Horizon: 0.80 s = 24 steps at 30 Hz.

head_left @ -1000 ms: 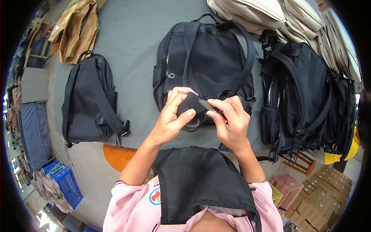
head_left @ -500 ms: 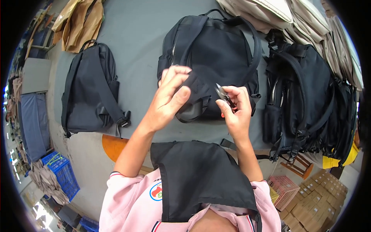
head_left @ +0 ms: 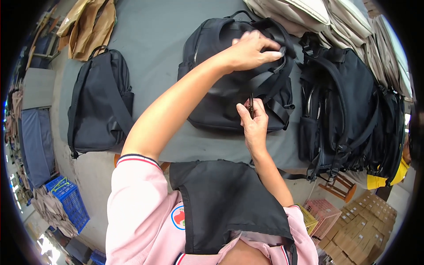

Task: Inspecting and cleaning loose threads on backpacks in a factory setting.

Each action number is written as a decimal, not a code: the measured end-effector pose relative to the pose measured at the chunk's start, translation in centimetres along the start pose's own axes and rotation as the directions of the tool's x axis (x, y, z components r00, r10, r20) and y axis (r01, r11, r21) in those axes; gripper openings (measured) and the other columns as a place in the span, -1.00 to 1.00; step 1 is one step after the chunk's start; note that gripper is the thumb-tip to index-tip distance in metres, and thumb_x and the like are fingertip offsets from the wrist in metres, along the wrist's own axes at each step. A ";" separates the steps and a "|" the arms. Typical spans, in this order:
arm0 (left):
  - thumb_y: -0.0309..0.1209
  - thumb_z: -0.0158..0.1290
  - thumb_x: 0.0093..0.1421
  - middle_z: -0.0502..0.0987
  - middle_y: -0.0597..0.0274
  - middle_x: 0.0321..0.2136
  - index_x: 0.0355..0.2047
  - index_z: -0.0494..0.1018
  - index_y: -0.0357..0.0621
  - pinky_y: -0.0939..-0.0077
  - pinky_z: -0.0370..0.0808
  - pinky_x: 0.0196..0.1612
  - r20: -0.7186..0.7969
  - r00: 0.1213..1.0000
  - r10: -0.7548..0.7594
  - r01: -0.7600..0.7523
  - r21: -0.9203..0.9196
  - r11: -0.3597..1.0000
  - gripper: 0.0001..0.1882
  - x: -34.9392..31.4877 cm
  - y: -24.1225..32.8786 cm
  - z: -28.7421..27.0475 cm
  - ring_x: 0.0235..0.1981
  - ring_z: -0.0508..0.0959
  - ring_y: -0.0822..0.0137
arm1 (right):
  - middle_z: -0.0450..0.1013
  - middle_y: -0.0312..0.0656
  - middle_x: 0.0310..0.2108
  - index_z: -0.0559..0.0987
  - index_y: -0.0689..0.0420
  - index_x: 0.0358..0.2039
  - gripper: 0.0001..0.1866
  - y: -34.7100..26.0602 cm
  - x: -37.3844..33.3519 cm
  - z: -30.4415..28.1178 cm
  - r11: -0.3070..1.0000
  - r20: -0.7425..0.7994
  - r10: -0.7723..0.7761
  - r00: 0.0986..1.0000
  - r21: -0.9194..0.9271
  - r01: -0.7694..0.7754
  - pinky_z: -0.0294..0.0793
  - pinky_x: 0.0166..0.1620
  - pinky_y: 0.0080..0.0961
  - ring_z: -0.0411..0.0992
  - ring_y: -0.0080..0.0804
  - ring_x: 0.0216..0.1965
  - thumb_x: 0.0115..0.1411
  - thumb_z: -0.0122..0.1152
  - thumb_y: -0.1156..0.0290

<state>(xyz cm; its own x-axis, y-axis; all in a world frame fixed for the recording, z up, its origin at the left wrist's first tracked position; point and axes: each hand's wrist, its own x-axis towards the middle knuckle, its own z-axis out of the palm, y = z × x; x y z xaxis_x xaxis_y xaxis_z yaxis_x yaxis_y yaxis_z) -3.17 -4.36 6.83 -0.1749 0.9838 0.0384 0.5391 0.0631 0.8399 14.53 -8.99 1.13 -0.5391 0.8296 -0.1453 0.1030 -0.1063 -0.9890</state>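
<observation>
A black backpack (head_left: pixel 212 108) lies on the grey table with its straps facing up. My left arm crosses over it, and my left hand (head_left: pixel 254 51) is at its upper right, slightly blurred. The thumb and forefinger meet at the edge of a shoulder strap (head_left: pixel 287 42); the other fingers curl partly out of sight. Low on the bag, my right hand (head_left: pixel 255 123) is closed around small dark thread snips (head_left: pixel 251 105), blades pointing away from me. Loose webbing (head_left: pixel 280 108) lies just right of the snips.
Another black backpack (head_left: pixel 99 106) lies at the left, with brown paper (head_left: pixel 90 31) beyond it. More black backpacks (head_left: pixel 344 101) crowd the right side, below pale bags (head_left: pixel 296 13). A blue crate (head_left: pixel 70 201), wooden stool (head_left: pixel 338 187) and cartons (head_left: pixel 360 225) stand lower down.
My left hand has moved from the bag's lower left up to its upper right, and the straps there have shifted. My right hand with the snips has moved slightly left; its blades point straighter away.
</observation>
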 end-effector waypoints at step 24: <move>-0.55 0.10 0.11 0.44 0.29 -0.34 -0.21 0.40 -0.28 0.65 0.47 -0.26 0.155 0.913 -0.377 0.275 -0.917 0.288 -0.77 -14.6 2.3 6.1 -0.33 0.46 0.55 | 0.36 -0.16 -0.34 0.44 0.19 -0.17 -0.64 -5.8 -5.4 -4.8 0.745 0.015 -0.381 0.925 -0.587 0.317 0.44 -0.39 -0.56 0.42 -0.40 -0.46 -0.03 0.25 0.59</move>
<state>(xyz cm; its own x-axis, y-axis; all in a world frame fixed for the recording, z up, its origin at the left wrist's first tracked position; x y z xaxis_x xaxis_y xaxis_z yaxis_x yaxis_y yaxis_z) 5.65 -17.60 4.95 -0.2354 0.9004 -0.3660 -0.6489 0.1347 0.7489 20.86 -10.17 7.80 -0.5503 0.7992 0.2418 0.3964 0.5049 -0.7668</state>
